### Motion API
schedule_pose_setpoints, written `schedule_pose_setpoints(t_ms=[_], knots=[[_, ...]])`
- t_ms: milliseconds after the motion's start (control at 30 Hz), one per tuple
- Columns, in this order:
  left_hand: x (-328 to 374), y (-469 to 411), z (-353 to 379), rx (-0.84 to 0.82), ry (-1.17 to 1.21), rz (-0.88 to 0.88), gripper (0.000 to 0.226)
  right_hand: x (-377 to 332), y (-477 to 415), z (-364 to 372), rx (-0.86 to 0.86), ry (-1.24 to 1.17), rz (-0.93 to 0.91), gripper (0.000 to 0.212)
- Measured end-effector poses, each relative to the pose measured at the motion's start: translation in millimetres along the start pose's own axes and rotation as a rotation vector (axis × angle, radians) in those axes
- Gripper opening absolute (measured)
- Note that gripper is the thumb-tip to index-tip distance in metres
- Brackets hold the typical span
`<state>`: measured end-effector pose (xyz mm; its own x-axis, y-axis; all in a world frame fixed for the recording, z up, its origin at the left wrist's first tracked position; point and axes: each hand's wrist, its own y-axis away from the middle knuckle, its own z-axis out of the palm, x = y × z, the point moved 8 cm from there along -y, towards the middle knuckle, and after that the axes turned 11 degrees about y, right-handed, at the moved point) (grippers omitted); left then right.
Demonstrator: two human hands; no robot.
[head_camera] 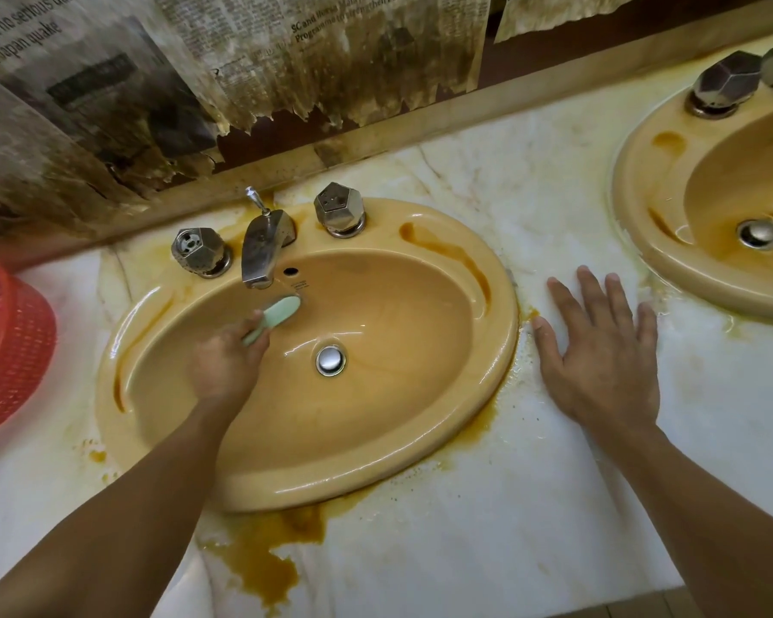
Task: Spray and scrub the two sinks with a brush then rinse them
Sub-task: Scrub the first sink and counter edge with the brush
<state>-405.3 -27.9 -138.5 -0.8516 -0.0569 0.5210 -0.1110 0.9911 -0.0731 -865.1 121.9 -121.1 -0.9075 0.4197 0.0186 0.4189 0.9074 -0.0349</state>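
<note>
Two, counting sinks sunk in the worktop [465, 528]: the near sink [500, 350] at the middle, the far sink [634, 180] cut off by the right edge. Counting one spout [264, 247] and two knobs [199, 252] on the near sink's back rim, one drain plug [330, 359] in each bowl, one brush [273, 318], one red basket [10, 345] at the left edge. Gripping the brush handle with the left hand [226, 363], fingers curled round it, holding the pale green head against the near bowl's back wall, just under the spout. Pressing the right hand [599, 350] flat, fingers spread, on the bare strip between the sinks. Seeing brown stains [264, 564] pooling from the near sink's front rim toward the front edge. Failing to make out the basket's contents.
</note>
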Motion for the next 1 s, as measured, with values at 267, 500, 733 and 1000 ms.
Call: schedule_pose_setpoints(t_ms=[267,500,733,1000], knots=[[9,-10,-6,0.063,0.094,0.042,0.033,0,1,-1,0.008,0.004,0.006,0.063],[29,-24,-15,0.112,0.022,0.34,0.035,0,1,-1,0.013,-0.006,0.007,0.062],[40,-15,-7,0.066,0.065,0.346,0.032,0,2,-2,0.013,-0.003,0.004,0.062],[49,-13,-9,0.112,0.022,0.389,0.033,0,1,0,-0.003,0.004,0.002,0.062]])
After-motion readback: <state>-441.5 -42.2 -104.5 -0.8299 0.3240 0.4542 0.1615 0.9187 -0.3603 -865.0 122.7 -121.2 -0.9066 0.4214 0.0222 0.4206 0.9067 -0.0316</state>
